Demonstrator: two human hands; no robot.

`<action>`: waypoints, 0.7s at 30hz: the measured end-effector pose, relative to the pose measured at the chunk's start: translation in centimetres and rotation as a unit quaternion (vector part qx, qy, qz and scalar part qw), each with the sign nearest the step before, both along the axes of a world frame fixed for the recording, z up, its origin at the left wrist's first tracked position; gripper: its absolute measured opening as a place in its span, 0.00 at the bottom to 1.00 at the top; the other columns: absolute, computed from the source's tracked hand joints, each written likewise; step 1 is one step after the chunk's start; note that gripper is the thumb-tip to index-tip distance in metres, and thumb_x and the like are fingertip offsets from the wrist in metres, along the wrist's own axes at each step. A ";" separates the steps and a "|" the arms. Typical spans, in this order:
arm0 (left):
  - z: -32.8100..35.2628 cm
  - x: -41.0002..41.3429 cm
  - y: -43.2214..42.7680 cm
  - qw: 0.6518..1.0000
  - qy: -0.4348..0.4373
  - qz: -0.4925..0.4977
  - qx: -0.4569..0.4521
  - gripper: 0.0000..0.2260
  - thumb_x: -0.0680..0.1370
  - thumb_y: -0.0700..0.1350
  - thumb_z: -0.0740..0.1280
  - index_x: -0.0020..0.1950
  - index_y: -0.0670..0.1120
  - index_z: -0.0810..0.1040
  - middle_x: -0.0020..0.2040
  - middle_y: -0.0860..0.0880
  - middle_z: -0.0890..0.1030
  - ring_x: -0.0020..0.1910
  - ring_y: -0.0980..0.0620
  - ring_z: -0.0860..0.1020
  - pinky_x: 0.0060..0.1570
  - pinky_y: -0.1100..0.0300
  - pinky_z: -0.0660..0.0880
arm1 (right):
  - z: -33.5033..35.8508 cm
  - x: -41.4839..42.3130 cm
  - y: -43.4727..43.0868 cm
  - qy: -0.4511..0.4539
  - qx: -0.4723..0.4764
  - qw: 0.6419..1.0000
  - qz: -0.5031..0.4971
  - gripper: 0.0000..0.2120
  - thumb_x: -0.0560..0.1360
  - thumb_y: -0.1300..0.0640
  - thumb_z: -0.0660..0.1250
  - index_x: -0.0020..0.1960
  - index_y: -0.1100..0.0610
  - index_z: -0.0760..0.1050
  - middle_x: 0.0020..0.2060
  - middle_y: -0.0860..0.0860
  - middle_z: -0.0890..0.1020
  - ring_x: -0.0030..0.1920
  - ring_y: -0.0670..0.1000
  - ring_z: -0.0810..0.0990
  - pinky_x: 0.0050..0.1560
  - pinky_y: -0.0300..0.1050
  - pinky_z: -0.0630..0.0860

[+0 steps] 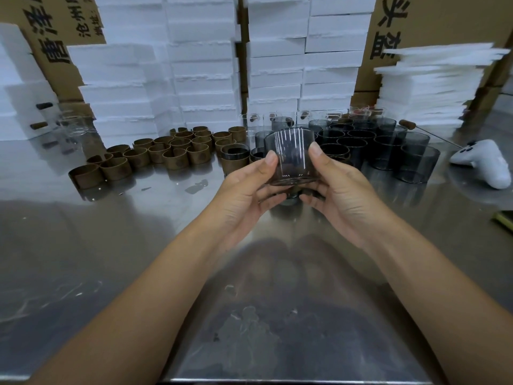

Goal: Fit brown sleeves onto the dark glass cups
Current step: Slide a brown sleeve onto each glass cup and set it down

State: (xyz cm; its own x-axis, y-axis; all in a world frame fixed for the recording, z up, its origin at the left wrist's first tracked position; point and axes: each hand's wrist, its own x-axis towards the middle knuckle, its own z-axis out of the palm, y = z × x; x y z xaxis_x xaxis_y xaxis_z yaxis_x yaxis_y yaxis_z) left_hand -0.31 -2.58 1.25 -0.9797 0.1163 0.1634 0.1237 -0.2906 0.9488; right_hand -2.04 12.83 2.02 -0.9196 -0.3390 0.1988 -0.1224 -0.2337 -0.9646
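Note:
I hold one dark glass cup upright above the steel table, without a sleeve on it. My left hand grips its left side, thumb high on the wall and fingers curled under the base. My right hand grips the right side the same way. Several empty brown sleeves stand in a cluster on the table to the left. A cup wearing a brown sleeve stands just left of the held cup. Several bare dark cups crowd the table behind and to the right.
The steel table reflects my arms. White foam boxes are stacked along the back, with cardboard cartons behind. Clear glass cups line the back. A white game controller lies at the right. Foam sheets pile at the back right.

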 end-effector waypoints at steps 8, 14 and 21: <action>-0.2 0.1 0.2 0.998 0.008 0.035 -0.045 0.19 0.69 0.54 0.68 0.56 0.46 0.79 0.49 0.49 0.84 0.47 0.56 0.82 0.47 0.61 0.77 | 0.0 0.4 -0.3 -0.013 -0.004 0.998 -0.066 0.34 0.62 0.47 0.72 0.66 0.56 0.72 0.52 0.54 0.84 0.51 0.51 0.84 0.46 0.44 0.81; -0.2 0.4 0.4 0.998 0.008 0.041 -0.051 0.23 0.68 0.50 0.69 0.60 0.42 0.77 0.52 0.46 0.82 0.49 0.55 0.81 0.46 0.64 0.78 | -0.2 0.5 -0.3 0.019 0.037 0.998 -0.053 0.26 0.58 0.41 0.73 0.52 0.52 0.81 0.47 0.49 0.85 0.50 0.46 0.83 0.48 0.42 0.79; 0.0 0.3 0.0 0.999 0.015 0.003 -0.034 0.22 0.67 0.53 0.68 0.58 0.45 0.78 0.53 0.46 0.82 0.51 0.52 0.81 0.49 0.63 0.78 | 0.2 0.2 0.2 0.000 0.018 0.999 -0.044 0.27 0.57 0.40 0.72 0.54 0.49 0.82 0.48 0.46 0.86 0.50 0.43 0.83 0.51 0.42 0.73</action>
State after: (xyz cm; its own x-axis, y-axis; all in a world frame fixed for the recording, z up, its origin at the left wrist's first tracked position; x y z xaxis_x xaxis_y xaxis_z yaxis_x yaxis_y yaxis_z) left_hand 0.00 -2.55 1.26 -0.9754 0.1214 0.1839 0.1534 -0.2252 0.9622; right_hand -1.88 13.04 2.24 -0.9461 -0.2640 0.1874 -0.1404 -0.1870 -0.9723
